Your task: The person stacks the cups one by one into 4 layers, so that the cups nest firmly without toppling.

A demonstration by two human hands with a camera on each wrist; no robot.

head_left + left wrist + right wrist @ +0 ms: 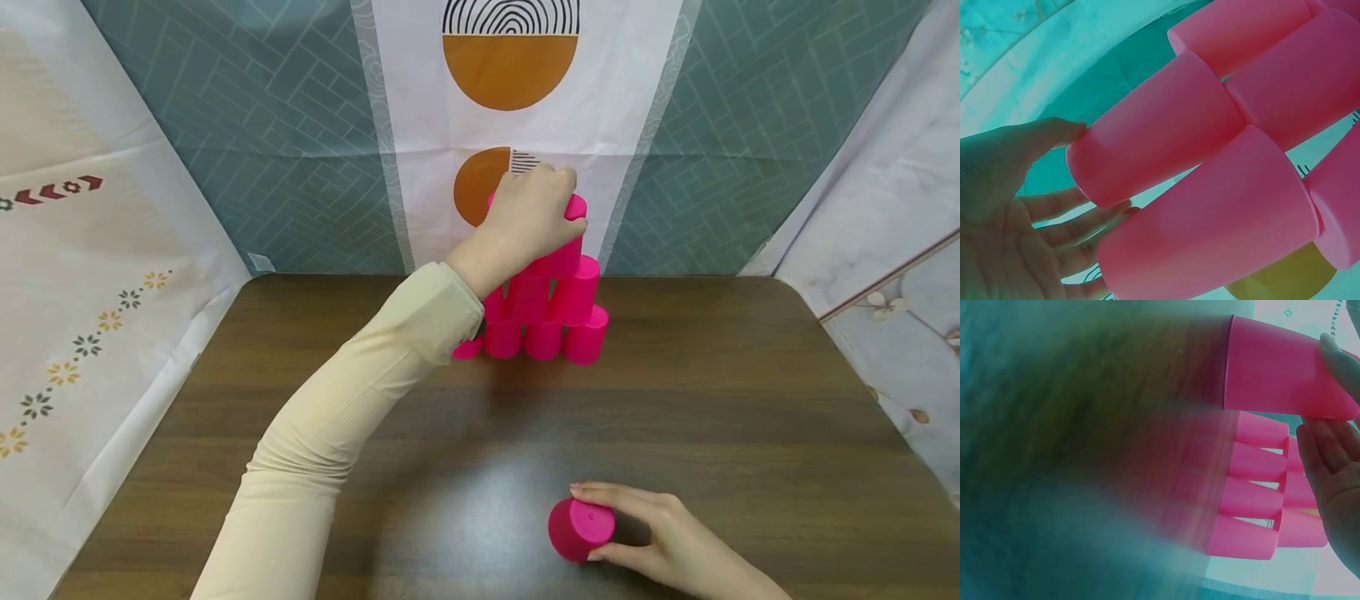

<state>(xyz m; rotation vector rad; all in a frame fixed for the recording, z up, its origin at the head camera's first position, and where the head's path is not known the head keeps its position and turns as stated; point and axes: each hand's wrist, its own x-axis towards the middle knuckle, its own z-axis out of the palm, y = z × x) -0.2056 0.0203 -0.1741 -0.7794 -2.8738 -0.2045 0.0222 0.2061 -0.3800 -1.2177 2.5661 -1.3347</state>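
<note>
Upside-down pink plastic cups stand stacked in rows toward the back of the table, narrowing upward. My left hand reaches to the top row. In the left wrist view its thumb and fingers lie on opposite sides of the closed end of a top-row cup, with a second cup beside it. Near the front edge, my right hand holds a single upside-down pink cup on the table, thumb on one side and fingers on the other. The left forearm hides the stack's left part in the head view.
The dark wooden table stretches around the stack and the single cup. A patterned cloth hangs right behind the stack. Light printed cloths close off both sides.
</note>
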